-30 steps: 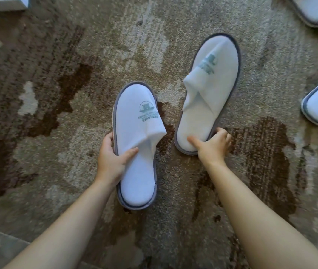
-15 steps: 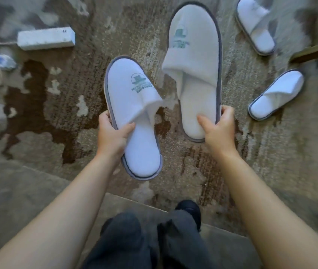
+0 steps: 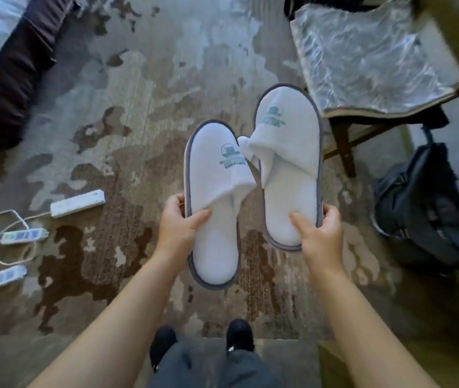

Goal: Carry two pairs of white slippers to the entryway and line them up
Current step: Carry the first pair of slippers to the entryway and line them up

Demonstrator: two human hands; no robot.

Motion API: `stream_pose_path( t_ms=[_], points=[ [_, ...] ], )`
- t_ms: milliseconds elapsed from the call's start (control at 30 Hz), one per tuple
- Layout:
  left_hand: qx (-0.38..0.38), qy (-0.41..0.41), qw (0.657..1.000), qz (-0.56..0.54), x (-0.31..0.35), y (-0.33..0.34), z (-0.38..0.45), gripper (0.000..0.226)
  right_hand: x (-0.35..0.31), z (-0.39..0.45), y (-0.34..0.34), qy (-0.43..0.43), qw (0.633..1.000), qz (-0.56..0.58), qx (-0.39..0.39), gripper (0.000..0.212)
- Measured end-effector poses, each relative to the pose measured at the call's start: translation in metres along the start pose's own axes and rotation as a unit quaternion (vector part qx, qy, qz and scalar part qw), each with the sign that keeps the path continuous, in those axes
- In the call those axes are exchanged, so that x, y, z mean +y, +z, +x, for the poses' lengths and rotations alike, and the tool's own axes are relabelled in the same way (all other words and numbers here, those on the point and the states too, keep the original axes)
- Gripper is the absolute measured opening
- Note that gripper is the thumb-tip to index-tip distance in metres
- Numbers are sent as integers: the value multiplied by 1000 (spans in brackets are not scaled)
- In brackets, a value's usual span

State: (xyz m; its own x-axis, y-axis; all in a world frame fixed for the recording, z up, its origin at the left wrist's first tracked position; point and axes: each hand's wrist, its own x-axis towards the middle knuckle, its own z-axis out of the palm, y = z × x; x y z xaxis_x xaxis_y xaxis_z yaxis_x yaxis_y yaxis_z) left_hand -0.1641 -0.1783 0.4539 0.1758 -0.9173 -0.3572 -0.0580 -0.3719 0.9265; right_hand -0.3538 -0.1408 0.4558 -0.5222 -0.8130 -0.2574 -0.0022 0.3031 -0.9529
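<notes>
I hold one white slipper in each hand, lifted above the patterned carpet. My left hand point(image 3: 179, 229) grips the left slipper point(image 3: 214, 208) at its outer edge, thumb on the insole. My right hand point(image 3: 320, 233) grips the heel end of the right slipper point(image 3: 290, 169), whose folded upper touches the left slipper's toe cover. Both slippers have grey trim and a teal logo on the toe. The other pair of slippers is out of view.
A chair with a plastic-covered seat point(image 3: 368, 60) stands at the upper right, a dark backpack point(image 3: 424, 208) on the floor beside it. White power strips point(image 3: 77, 203) with cables lie at the left. A bed edge point(image 3: 1, 65) fills the upper left corner. My dark shoes point(image 3: 239, 333) show below.
I have lifted both slippers off the carpet and stood up. The view has swung, so the other pair has left the frame while the chair, backpack and bed have come in.
</notes>
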Motion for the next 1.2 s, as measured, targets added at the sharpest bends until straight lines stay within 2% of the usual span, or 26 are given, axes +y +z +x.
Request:
stream_pose_path(
  t_ms=[300,467,667,867,1033,1133,1200],
  points=[
    [-204,53,977,39,66,67,-18,22,-50,-53,-69,16,981,45,189,31],
    [-382,97,914,96,86,97,-48,23,-54,-123,-93,21,923,74,376,33],
    [-571,113,799,152,85,98,-138,22,-51,-263,-95,33,805,109,583,31],
    [-732,117,649,168,59,68,-282,23,-41,-432,-84,75,631,125,762,31],
    [-833,100,513,181,18,8,-418,25,-24,-577,-57,102,491,126,856,33],
    [-866,92,455,187,-9,-43,-491,21,-10,-658,-38,107,423,132,890,34],
    [-881,89,425,189,-29,-80,-534,21,-1,-709,-22,109,392,129,904,33]
  ],
)
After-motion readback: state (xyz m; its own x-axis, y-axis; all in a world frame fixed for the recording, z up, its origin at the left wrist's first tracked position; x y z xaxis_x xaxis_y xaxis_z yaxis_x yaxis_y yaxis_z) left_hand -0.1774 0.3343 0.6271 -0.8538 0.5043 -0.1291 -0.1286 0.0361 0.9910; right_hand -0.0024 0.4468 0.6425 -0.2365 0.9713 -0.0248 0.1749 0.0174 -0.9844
